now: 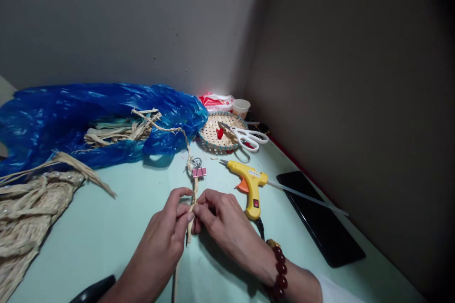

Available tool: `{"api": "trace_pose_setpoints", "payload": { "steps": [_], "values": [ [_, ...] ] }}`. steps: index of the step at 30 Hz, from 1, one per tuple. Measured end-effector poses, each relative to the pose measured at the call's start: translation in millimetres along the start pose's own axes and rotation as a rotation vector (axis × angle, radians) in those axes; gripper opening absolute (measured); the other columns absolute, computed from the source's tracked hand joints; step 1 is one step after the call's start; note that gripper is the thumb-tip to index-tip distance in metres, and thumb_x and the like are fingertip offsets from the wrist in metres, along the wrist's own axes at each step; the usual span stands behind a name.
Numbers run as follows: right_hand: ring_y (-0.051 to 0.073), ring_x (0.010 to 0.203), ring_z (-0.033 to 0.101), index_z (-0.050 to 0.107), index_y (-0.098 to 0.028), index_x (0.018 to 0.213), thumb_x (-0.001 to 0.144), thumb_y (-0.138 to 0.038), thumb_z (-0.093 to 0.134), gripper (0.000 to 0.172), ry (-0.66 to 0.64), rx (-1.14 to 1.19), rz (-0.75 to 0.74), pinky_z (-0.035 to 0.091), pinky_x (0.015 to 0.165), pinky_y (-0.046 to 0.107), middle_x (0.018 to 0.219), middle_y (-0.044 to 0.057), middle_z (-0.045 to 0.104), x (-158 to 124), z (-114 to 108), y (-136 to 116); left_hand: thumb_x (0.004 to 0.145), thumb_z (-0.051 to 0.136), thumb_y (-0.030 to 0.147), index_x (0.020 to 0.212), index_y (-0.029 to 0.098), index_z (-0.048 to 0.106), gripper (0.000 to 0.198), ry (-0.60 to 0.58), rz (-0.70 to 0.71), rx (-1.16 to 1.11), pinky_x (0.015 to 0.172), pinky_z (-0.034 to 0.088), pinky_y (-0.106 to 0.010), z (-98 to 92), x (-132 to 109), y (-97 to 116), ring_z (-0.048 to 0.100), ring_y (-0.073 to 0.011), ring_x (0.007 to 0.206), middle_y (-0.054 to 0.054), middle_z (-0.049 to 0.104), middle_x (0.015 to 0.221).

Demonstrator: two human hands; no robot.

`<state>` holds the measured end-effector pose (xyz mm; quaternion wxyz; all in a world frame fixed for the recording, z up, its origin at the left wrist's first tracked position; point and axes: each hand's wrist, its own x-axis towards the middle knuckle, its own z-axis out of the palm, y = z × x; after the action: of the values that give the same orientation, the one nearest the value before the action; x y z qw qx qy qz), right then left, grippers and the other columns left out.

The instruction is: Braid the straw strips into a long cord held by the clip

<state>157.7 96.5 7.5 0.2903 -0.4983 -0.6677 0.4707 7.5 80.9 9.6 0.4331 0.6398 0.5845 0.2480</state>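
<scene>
Pinching: the cord [195, 188] is pinched between both hands, near the front of the table [117, 227].
Left hand [167, 234]: closed on the cord, with thumb and forefinger pressed against it from the left.
Right hand [223, 222]: fingertips clamped on the same spot from the right; a bead bracelet [279, 267] is worn on the wrist.
Cord: twisted straw, laid from the bag [71, 118] down to the hands (one end is seen below the fingers); a pink clip [199, 172] is fastened on it just beyond the hands.
Bag: blue plastic, at the back left, with loose straw spilling out.
Glue gun [250, 187]: yellow, laid just right of the right hand, with a stick protruding from its back.
Basket [209, 135]: behind the gun, with scissors [249, 138] laid across its rim.
Phone [320, 218]: dark, laid flat at the right edge.
</scene>
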Motion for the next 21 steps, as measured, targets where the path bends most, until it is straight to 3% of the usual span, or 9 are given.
{"api": "trace_pose_setpoints", "payload": {
  "steps": [3,6,11,16,21],
  "values": [
    [0.011,0.059,0.057,0.058,-0.017,0.075,0.092,-0.024,0.047,0.021,0.039,-0.061,-0.001,0.038,0.059,0.021,0.065,0.0,0.068,-1.1,0.7,-0.4,0.093,0.034,0.033,0.097,0.025,0.047,0.015,-0.022,0.029,0.198,0.068,0.04,-0.03,-5.6,-0.7,5.2,0.061,-0.0197,0.069,0.003,0.063,0.068],
    [0.011,0.057,0.054,0.057,-0.017,0.073,0.09,-0.026,0.05,0.021,0.044,-0.068,0.014,0.036,0.054,0.021,0.065,0.001,0.067,-0.8,-0.9,0.4,0.093,0.035,0.034,0.08,0.024,0.055,0.026,-0.035,0.048,0.265,0.066,0.04,-0.028,-10.7,1.6,4.6,0.059,-0.0187,0.066,0.002,0.064,0.068],
    [0.009,0.053,0.048,0.057,-0.016,0.075,0.089,-0.026,0.05,0.019,-0.049,0.093,0.04,0.034,0.051,0.019,0.06,0.0,0.064,3.2,-4.5,3.9,0.09,0.044,0.034,0.076,0.02,0.068,0.031,-0.092,0.032,0.116,0.068,0.04,-0.026,-19.9,10.6,0.9,0.06,-0.0181,0.07,-0.001,0.07,0.073],
    [0.007,0.047,0.038,0.057,-0.016,0.073,0.087,-0.026,0.052,0.018,-0.092,0.173,0.099,0.028,0.045,0.019,0.057,-0.001,0.061,5.8,-8.3,4.2,0.081,0.056,0.03,0.064,0.016,0.069,0.024,-0.086,-0.054,-0.085,0.059,0.037,-0.023,-26.0,16.8,4.3,0.053,-0.0149,0.06,-0.001,0.063,0.061],
    [0.009,0.052,0.047,0.056,-0.016,0.074,0.087,-0.024,0.05,0.016,-0.02,0.135,0.054,0.033,0.048,0.019,0.061,0.0,0.064,2.2,-3.7,2.9,0.083,0.054,0.035,0.065,0.017,0.063,0.027,-0.106,-0.125,-0.182,0.043,0.029,-0.021,-19.3,10.9,4.9,0.038,-0.0082,0.04,0.004,0.054,0.054]
  ]
}}
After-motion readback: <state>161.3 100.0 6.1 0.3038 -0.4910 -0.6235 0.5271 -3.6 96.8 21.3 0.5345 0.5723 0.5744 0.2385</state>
